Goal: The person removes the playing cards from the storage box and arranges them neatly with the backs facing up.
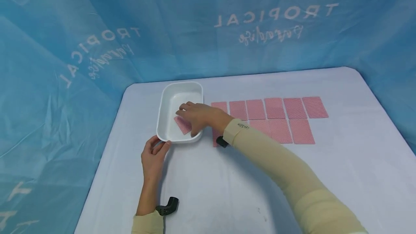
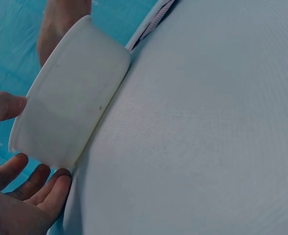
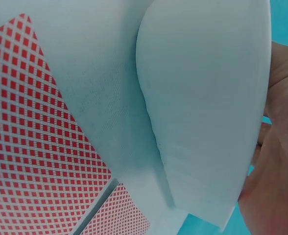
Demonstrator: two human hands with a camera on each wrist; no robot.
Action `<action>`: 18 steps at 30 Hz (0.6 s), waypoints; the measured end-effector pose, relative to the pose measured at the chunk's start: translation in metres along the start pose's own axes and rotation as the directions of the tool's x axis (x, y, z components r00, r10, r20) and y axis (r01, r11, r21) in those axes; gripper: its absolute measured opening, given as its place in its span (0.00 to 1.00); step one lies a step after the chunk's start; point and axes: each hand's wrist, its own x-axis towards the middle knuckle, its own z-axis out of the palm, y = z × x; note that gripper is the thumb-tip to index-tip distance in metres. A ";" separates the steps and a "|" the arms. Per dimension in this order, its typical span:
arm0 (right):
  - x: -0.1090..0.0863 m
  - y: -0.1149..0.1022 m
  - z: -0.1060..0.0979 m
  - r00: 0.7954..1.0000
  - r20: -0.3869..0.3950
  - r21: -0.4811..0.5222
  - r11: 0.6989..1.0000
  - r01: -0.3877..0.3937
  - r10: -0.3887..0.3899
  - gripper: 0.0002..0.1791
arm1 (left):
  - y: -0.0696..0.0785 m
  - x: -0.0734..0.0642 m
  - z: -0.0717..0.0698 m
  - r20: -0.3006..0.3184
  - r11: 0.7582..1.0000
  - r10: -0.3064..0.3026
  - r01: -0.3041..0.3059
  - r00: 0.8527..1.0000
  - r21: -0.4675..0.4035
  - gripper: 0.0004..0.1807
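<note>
A white plastic tub (image 1: 166, 125) stands near the far left part of the table. My left hand (image 1: 155, 154) holds its near left corner; in the left wrist view the thumb (image 2: 12, 105) is on the rim and the fingers curl under the corner. My right hand (image 1: 196, 115) reaches into the tub over a red-and-white checked card (image 1: 182, 125), its thumb beside the card's near end and its fingers past the other end. I cannot tell whether it pinches the card. From the right wrist, the tub's wall hides the fingertips.
Several matching cards lie in two rows right of the tub, among them a far-row card (image 1: 274, 108) and a near-row card (image 1: 302, 131). My right sleeve (image 1: 276, 161) crosses above the near row. Blue printed sheeting (image 1: 195, 53) hangs around the white-covered table (image 1: 208, 190).
</note>
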 end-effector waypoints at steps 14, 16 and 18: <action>0.013 0.003 0.004 0.998 0.052 0.009 0.999 -0.030 0.030 0.52 | 0.025 -0.011 0.005 0.043 1.000 -0.014 0.014 0.999 -0.002 0.31; 0.015 0.002 0.004 0.999 0.046 0.019 1.000 -0.020 0.019 0.52 | 0.025 -0.012 0.003 0.033 1.000 -0.019 0.020 0.999 -0.001 0.31; 0.016 0.002 0.004 0.999 0.049 0.026 1.000 -0.014 0.013 0.51 | 0.025 -0.012 0.002 0.030 1.000 -0.030 0.030 0.999 -0.010 0.31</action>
